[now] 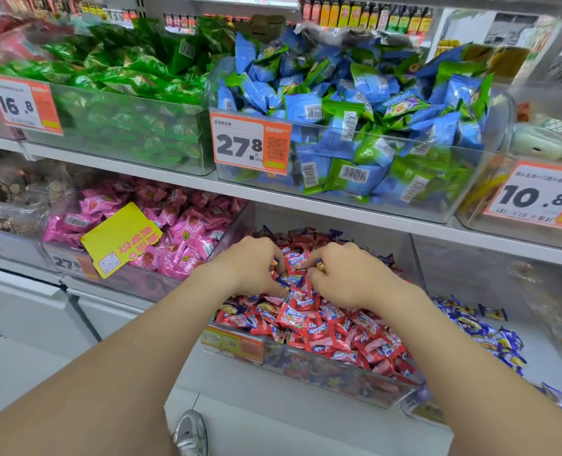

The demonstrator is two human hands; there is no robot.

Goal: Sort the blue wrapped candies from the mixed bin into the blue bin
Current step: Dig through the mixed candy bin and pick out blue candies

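Shelved mixed bin (pixel 325 373), candies (pixel 306 319) pointing every way: left hand (pixel 256 269), right hand (pixel 347 278) curled in (grasp unclear).

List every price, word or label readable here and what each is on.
"16.8": left price tag on the green candy bin.
"27.8": middle price tag on the blue-and-green packet bin.
"10.8": right price tag on the far-right bin.
"27": lower price tag on the pink candy bin, rest covered by the yellow card.
Chinese print on tags, card and wrappers: too blurred to read.
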